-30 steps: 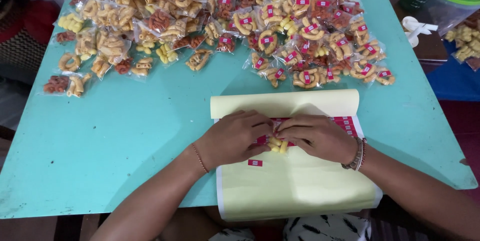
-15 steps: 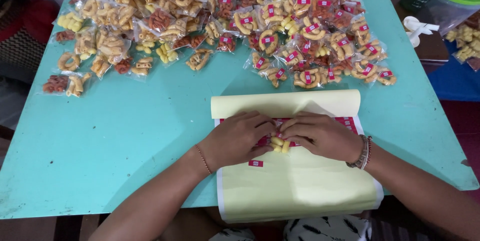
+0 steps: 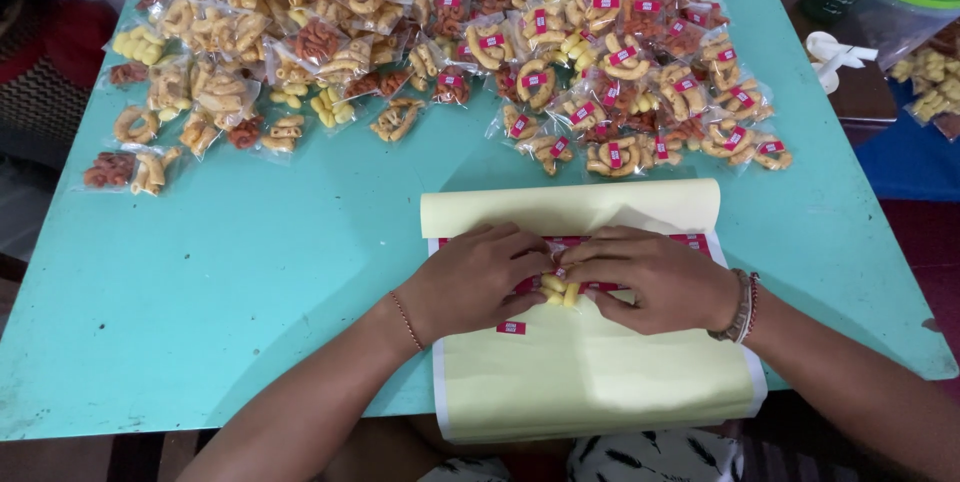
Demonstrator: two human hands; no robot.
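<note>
My left hand [image 3: 478, 280] and my right hand [image 3: 650, 278] meet over a pale yellow sticker sheet [image 3: 590, 382] lying on the turquoise table [image 3: 250, 282]. Between their fingertips they pinch a small clear packet of yellow curled snacks [image 3: 558, 289]. Rows of small red stickers [image 3: 511, 327] remain on the sheet, partly hidden under my hands. The sheet's far end is rolled back into a curl [image 3: 570, 208].
A big heap of small snack packets without labels [image 3: 240, 52] covers the far left of the table; packets bearing red stickers [image 3: 620, 82] lie at the far right. A white plastic object [image 3: 835, 54] and a bag of more snacks [image 3: 930, 72] sit beyond the right edge.
My hands have stayed over the sheet, fingers shifting slightly around the packet. Nothing else has moved.
</note>
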